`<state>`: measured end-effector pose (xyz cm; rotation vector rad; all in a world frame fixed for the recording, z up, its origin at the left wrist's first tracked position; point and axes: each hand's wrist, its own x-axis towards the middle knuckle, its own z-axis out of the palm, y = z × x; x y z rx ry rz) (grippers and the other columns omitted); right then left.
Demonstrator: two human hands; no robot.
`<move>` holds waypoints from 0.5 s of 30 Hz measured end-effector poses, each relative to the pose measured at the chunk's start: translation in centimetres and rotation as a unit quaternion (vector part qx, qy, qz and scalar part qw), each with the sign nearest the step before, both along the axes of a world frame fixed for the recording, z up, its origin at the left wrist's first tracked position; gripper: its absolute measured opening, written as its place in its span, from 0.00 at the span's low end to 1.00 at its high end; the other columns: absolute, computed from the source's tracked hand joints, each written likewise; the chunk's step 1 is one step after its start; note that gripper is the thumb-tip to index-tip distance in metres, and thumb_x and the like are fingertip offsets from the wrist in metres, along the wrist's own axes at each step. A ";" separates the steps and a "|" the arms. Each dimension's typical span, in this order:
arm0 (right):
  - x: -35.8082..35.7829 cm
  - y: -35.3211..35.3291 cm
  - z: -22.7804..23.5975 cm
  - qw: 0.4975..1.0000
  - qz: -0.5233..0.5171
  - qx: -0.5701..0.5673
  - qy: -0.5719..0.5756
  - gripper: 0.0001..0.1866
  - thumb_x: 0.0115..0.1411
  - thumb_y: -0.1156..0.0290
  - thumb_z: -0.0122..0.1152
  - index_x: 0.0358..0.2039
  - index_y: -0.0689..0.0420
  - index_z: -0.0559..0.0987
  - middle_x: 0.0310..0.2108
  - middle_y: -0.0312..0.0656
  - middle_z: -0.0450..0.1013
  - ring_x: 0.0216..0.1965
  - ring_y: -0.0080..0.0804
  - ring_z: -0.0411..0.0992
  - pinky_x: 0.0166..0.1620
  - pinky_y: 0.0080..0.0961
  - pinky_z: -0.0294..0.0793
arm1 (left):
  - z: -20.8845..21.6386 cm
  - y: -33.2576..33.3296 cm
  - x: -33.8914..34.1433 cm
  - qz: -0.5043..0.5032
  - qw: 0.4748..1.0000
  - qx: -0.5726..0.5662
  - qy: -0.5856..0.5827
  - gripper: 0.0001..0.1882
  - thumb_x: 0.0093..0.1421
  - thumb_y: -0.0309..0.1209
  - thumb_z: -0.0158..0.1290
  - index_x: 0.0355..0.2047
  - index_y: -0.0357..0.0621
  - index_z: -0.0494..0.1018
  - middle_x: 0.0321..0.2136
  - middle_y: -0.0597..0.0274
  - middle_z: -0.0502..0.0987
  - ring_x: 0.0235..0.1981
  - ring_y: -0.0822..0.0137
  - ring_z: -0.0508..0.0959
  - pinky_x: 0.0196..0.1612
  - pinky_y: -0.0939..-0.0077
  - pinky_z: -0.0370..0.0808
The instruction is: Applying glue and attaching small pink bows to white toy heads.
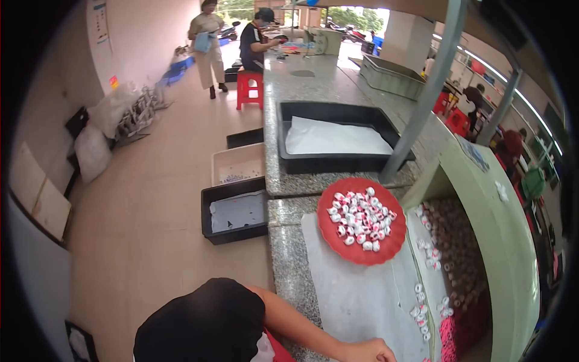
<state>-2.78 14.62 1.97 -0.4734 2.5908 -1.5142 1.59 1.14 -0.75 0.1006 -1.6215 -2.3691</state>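
My left arm, in a black short sleeve, comes in from the lower edge and reaches right over the worktable. My left hand (368, 351) is closed, its fingers curled, and the lower edge cuts it off. What it may hold is hidden. It lies low over a white sheet (356, 295). Beyond it stands a red scalloped plate (386, 256) heaped with small white pieces (360, 220) marked in pink and red. More small white ring-like pieces (420, 311) lie right of the hand, along the sheet's edge. My right hand is out of view.
A pale green box-like booth (506, 241) on the right holds many small pieces and a pink heap (447, 338). A grey post (425, 102) rises by a black tray (338, 163). Black bins (235, 235) stand left of the table. Two people are at the far end.
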 end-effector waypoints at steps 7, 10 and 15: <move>-0.1 -0.7 1.8 0.926 0.014 0.136 0.351 0.19 0.50 0.58 0.60 0.34 0.61 0.76 0.24 0.44 0.72 0.23 0.29 0.68 0.30 0.24 0.69 | -0.5 0.2 -1.0 0.012 0.996 0.090 0.009 0.13 0.50 0.28 0.56 0.36 0.35 0.72 0.25 0.60 0.77 0.28 0.75 0.75 0.32 0.80 0.72; -0.4 -0.7 -0.2 0.963 0.005 -0.019 0.270 0.20 0.50 0.59 0.60 0.31 0.65 0.74 0.24 0.47 0.71 0.21 0.30 0.67 0.27 0.24 0.68 | 0.9 0.4 -0.8 -0.025 0.993 0.115 -0.032 0.13 0.50 0.28 0.56 0.35 0.36 0.71 0.25 0.60 0.77 0.26 0.74 0.76 0.29 0.80 0.72; -1.5 1.7 -2.0 0.986 -0.023 -0.115 0.115 0.15 0.53 0.65 0.57 0.26 0.68 0.72 0.21 0.47 0.70 0.20 0.29 0.66 0.24 0.22 0.67 | 2.1 -0.1 -0.2 -0.085 0.995 0.024 0.044 0.13 0.50 0.28 0.55 0.37 0.38 0.70 0.24 0.61 0.76 0.24 0.74 0.76 0.25 0.80 0.72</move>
